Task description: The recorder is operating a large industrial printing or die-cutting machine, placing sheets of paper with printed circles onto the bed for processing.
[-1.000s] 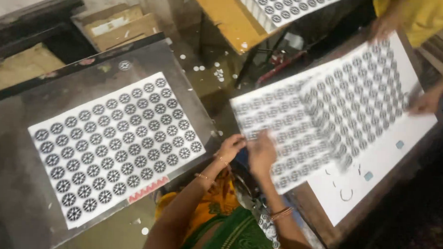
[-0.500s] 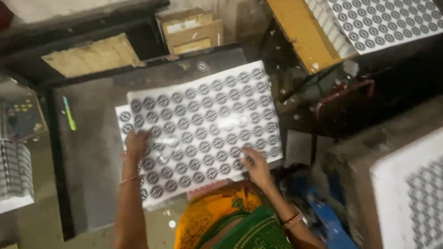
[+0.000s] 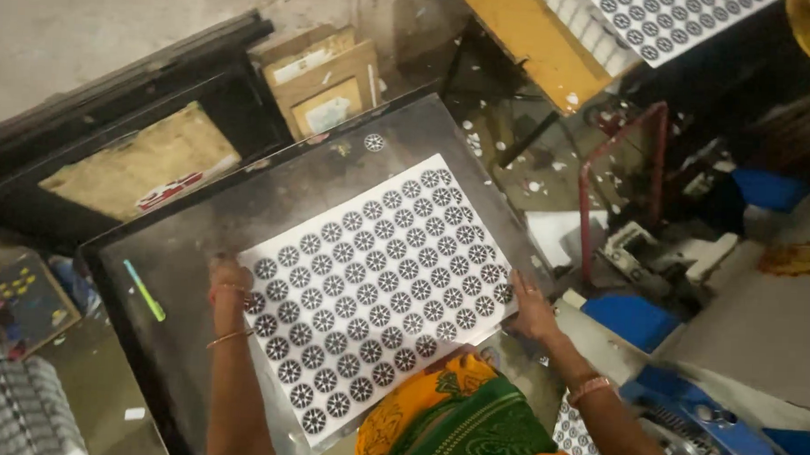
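Note:
A white sheet (image 3: 376,289) printed with rows of round black patterns lies tilted on a dark metal plate (image 3: 189,256). My left hand (image 3: 228,280) rests on the sheet's left edge, fingers on the paper. At the sheet's right edge, my right hand (image 3: 532,308) presses on the corner near the plate's rim. Both wrists wear bangles. Green and orange cloth (image 3: 457,418) from my clothing covers the sheet's near corner.
A green marker stripe (image 3: 144,290) lies on the plate's left part. Cardboard boxes (image 3: 325,77) stand behind the plate. A stack of printed sheets (image 3: 672,21) sits on a yellow board at top right. A blue machine (image 3: 703,417) and a red metal frame (image 3: 622,172) stand at right.
The view swung from the right-hand stack to the dark plate. The patterned sheet now lies flat on the plate, with my hands at its left and right edges.

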